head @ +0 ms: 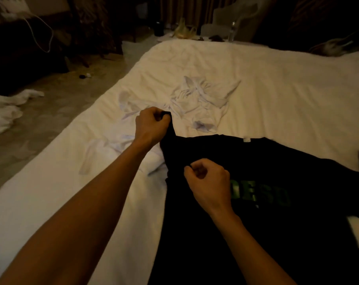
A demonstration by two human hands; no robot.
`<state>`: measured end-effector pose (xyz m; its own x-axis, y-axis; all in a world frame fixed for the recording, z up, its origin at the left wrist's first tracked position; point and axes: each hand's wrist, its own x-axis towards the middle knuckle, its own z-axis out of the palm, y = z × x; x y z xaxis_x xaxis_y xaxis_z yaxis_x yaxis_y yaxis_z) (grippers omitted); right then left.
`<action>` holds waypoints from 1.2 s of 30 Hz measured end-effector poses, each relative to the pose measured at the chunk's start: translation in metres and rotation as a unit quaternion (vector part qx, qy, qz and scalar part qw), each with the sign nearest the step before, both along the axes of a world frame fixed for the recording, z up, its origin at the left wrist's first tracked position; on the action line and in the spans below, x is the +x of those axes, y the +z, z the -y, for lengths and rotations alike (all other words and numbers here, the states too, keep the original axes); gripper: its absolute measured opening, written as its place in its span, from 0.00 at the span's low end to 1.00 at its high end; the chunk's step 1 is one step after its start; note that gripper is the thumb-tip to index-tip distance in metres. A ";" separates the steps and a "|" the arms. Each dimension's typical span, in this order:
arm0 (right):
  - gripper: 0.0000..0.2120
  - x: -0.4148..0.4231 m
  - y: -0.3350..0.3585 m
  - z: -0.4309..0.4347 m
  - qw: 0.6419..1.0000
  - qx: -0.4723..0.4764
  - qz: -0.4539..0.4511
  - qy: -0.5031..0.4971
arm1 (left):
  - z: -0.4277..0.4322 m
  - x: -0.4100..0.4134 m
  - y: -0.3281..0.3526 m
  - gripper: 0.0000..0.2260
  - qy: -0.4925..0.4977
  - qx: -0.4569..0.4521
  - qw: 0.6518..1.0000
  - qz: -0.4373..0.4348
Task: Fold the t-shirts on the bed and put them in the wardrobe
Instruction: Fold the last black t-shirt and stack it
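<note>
**Black shirt in hand, whites waiting**

Black t-shirt point(277, 161) lies spread, green print up, on the near right of the bed point(277, 89). The left hand point(152, 125) pinches its raised far corner and the right hand point(209, 182) pinches the edge nearer. No fold looks finished. Crumpled white t-shirts point(197, 103) lie just beyond. No wardrobe is in view. The sheet is rumpled, the room dim, and a pale cloth point(6, 112) lies on the floor.

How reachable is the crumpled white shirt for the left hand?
Probably yes: the white shirt lies just beyond the left hand, nothing between, though that hand must first release the black t-shirt.
</note>
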<state>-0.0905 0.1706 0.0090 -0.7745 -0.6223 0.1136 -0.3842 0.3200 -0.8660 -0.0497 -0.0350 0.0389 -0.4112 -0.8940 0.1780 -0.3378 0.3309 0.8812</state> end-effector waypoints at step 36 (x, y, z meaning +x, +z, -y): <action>0.14 -0.141 -0.022 -0.169 0.966 0.196 -0.166 0.002 | -0.155 -0.122 -0.071 0.28 -0.243 -0.247 0.865 0.364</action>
<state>-0.2316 0.3400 -0.0125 -0.7336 -0.6705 0.1107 -0.6218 0.5965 -0.5075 -0.1715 0.1201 -0.0322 -0.8808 -0.4729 0.0240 -0.4587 0.8647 0.2046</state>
